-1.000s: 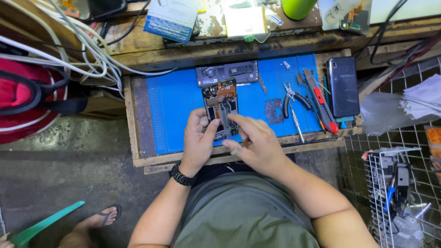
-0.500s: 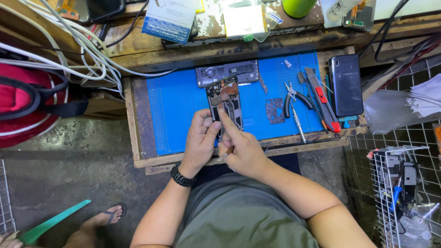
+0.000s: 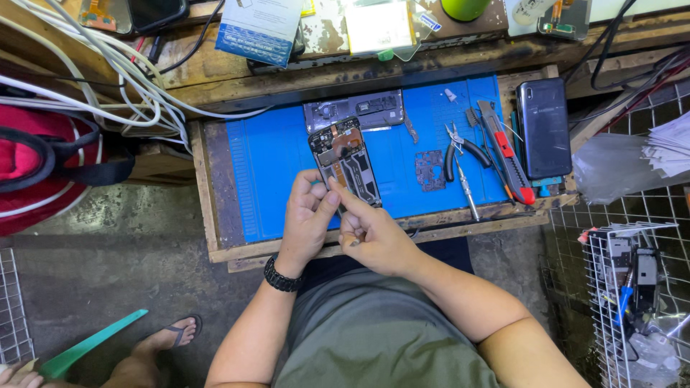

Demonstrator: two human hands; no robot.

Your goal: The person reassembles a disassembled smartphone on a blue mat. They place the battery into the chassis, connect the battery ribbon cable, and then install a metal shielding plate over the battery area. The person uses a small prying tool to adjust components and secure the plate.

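Blue work mat on the desk, carrying an opened phone under both hands.

Opened phone lies tilted on the mat with its internal boards exposed, its lower end at the hands. Left hand is curled closed at the phone's lower edge, fingers pinched against it; a black wristband sits on that wrist. Right hand is closed, its forefinger extended onto the lower part of the phone; whether it holds a small tool cannot be determined. Both hands touch each other. Grey rear cover lies just above the phone. Pliers, tweezers and a red utility knife lie to the right, beside a dark intact phone.
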